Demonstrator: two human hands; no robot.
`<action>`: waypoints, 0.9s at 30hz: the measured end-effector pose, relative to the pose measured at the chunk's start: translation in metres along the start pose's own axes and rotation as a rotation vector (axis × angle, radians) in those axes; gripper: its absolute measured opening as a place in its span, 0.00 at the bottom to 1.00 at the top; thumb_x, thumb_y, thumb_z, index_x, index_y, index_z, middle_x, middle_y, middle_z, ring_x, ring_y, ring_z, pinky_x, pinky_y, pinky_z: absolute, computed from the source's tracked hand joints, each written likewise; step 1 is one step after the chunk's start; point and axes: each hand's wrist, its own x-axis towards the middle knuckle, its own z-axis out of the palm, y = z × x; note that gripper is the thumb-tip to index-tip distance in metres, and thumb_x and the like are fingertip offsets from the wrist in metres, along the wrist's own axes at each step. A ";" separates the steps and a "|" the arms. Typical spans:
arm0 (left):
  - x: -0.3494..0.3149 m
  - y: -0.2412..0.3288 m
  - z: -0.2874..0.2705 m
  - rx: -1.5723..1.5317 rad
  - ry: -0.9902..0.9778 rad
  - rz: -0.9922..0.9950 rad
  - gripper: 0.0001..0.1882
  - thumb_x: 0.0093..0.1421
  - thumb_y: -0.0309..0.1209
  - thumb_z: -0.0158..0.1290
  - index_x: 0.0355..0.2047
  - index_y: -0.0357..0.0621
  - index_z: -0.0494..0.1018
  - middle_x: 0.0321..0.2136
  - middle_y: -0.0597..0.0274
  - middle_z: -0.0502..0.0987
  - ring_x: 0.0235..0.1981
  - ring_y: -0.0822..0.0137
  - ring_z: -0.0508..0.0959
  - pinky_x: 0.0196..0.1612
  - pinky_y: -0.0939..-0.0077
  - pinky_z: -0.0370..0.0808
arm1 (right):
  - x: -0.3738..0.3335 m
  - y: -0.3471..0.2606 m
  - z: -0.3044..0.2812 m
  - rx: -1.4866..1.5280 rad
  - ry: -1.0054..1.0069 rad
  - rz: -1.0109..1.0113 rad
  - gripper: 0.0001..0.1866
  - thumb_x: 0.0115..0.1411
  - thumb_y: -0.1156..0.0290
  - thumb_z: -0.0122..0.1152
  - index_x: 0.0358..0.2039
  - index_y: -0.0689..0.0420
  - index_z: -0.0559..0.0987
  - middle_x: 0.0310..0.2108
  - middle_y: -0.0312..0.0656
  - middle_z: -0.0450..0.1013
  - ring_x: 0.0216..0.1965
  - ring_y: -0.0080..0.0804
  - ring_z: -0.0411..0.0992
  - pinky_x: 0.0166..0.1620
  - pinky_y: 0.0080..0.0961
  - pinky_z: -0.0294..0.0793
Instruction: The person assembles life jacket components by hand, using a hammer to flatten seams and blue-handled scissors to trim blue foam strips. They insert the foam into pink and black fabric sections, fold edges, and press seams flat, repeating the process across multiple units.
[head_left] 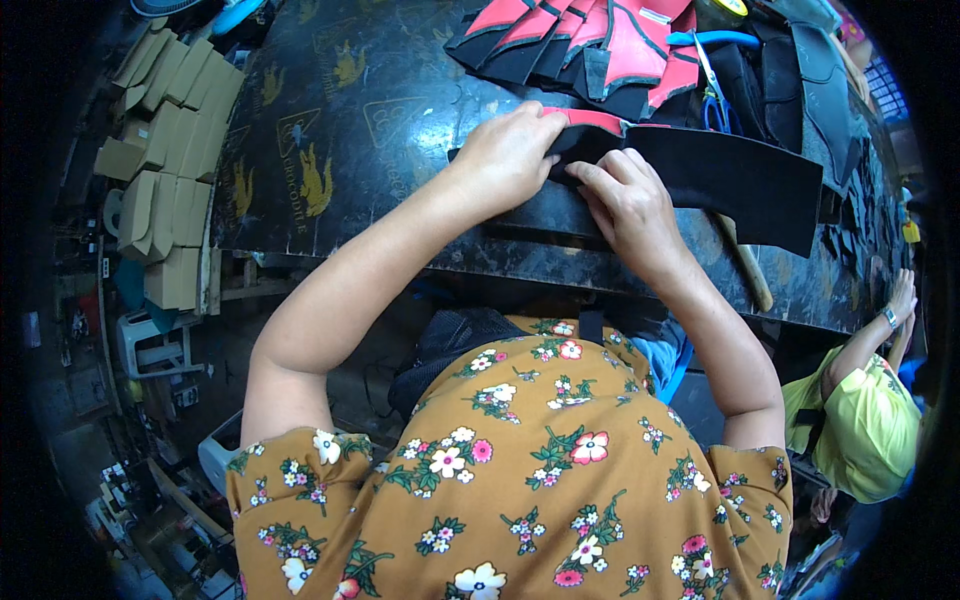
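A long black flat piece with a red edge (720, 180) lies across the dark worktable (350, 150). My left hand (505, 160) presses down on its left end, fingers curled over the red edge. Right beside it, my right hand (625, 200) pinches the piece's near edge with its fingertips. Both hands touch the same piece, close together.
A fanned stack of red and black cut pieces (590, 45) lies at the table's far side, with blue-handled scissors (712, 75) beside it. A wooden handle (750, 265) sticks out near the front edge. Cardboard boxes (170, 150) are stacked left. A person in yellow-green (865, 420) works at right.
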 end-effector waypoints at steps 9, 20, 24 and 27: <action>0.022 -0.012 -0.020 -0.048 -0.181 0.028 0.27 0.57 0.38 0.67 0.54 0.37 0.78 0.45 0.38 0.82 0.50 0.41 0.81 0.55 0.53 0.76 | 0.015 -0.011 0.003 -0.014 -0.078 -0.008 0.14 0.57 0.82 0.65 0.45 0.63 0.82 0.40 0.47 0.75 0.43 0.48 0.75 0.46 0.41 0.77; -0.004 -0.015 -0.024 -0.177 -0.070 -0.034 0.20 0.54 0.33 0.64 0.46 0.36 0.80 0.40 0.38 0.82 0.45 0.39 0.82 0.48 0.52 0.78 | 0.013 -0.014 0.008 -0.016 -0.059 -0.006 0.12 0.56 0.77 0.58 0.42 0.61 0.82 0.40 0.45 0.74 0.45 0.45 0.74 0.50 0.39 0.76; -0.016 -0.009 -0.014 -0.177 0.020 -0.024 0.21 0.55 0.30 0.62 0.49 0.37 0.77 0.41 0.38 0.81 0.46 0.38 0.81 0.49 0.51 0.78 | 0.015 -0.013 0.007 -0.013 -0.066 -0.009 0.13 0.56 0.77 0.58 0.42 0.60 0.81 0.39 0.45 0.74 0.45 0.45 0.74 0.49 0.39 0.75; -0.021 -0.006 -0.015 -0.150 0.018 -0.035 0.22 0.56 0.29 0.61 0.51 0.37 0.74 0.41 0.38 0.81 0.47 0.37 0.80 0.49 0.50 0.77 | 0.015 -0.013 0.007 -0.008 -0.063 -0.009 0.13 0.56 0.77 0.58 0.42 0.60 0.81 0.39 0.45 0.74 0.45 0.45 0.74 0.49 0.39 0.75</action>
